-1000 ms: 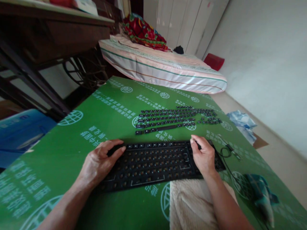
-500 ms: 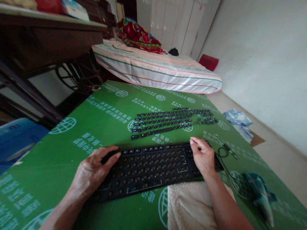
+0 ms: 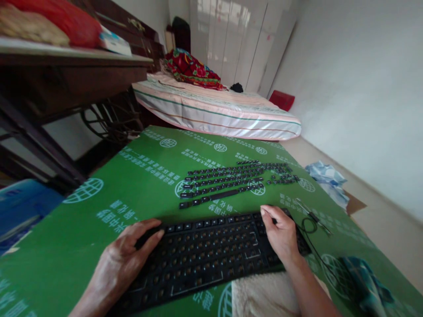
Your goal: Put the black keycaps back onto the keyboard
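A black keyboard [image 3: 198, 251] lies slanted on the green tabletop, its top row of keys fitted and most of the main block stripped to bare switches. My left hand [image 3: 128, 251] grips the keyboard's upper left end, thumb and fingers bent round the corner. Over the right part of the keyboard my right hand [image 3: 279, 229] is closed in a pinch near the upper edge; what is between the fingertips, if anything, cannot be made out. Loose keycaps [image 3: 214, 182] lie in several neat rows beyond the keyboard.
A folded beige cloth [image 3: 264, 295] lies under my right forearm. At the right are a cable [image 3: 309, 226], a thin tool [image 3: 317, 218] and a teal checked cloth [image 3: 366, 281]. A bed [image 3: 214, 112] stands beyond the table [image 3: 132, 176], a sewing table [image 3: 72, 75] at left.
The view has tilted up, so the table and everything on it sit lower in the picture. Both hands keep nearly the same places on the keyboard.
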